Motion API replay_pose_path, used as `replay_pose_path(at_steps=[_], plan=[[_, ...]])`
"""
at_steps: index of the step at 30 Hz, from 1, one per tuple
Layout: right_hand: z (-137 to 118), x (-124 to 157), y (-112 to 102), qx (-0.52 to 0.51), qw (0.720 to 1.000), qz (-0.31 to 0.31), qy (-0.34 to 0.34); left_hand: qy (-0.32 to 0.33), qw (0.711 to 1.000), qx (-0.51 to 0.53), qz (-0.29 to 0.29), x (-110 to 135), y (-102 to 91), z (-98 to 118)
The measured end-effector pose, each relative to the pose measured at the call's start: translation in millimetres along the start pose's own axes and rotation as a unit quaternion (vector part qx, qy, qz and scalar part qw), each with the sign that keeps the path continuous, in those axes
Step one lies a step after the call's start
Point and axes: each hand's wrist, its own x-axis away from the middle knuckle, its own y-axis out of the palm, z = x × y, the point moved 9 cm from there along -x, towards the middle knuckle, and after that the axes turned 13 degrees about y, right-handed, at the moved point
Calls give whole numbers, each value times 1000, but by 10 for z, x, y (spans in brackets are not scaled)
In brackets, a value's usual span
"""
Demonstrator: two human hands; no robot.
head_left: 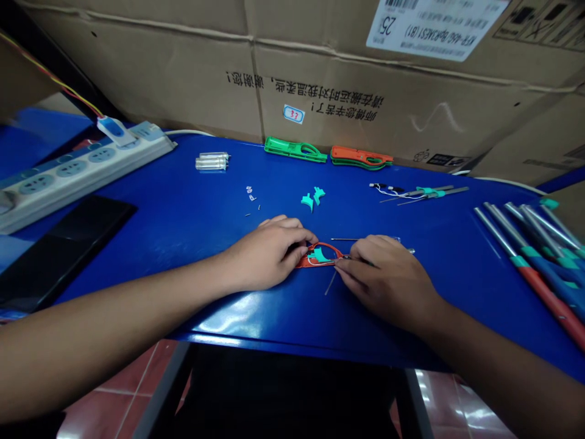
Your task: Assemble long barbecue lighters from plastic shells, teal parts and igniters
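Observation:
My left hand (274, 253) pinches the rear end of an orange lighter casing half (337, 250) between thumb and fingers, just above the blue table. Inside the casing sits a teal trigger (321, 255), with a white wire running beside it. At the casing's other end, my right hand (388, 280) has its thumb and forefinger closed on the tip and the small parts there; the fingers partly hide these. A thin metal rod (330, 283) sticks out below the right fingertips. Behind the right hand lies a screwdriver (345, 239), its handle mostly covered.
Two teal triggers (308, 202), small white pieces (249, 191) and clear tanks (212, 161) lie farther back. Green (292, 148) and orange casings (359, 155) rest against a cardboard box (183, 79). Wired rods (429, 194) and finished-looking lighters (543, 274) are right; a power strip (82, 167) and phone (73, 250) left.

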Motion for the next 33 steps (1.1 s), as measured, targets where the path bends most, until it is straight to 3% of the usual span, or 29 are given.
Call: replay_pose_path(at_steps=[10,16,26,33], plan=[[-15,-43,36,-9,999,-35,41,-1,1000,-3,-6,-3,5,-3],[32,-35,59,-65,996,-35,59,-27,1000,-1,8,-14,9,12],[138,-40,-29,-107,994,-30,17,-15,1000,-19,12,-10,31,56],[-11,13,-11,-32,996,-79,0,3,999,-32,21,2,51,123]])
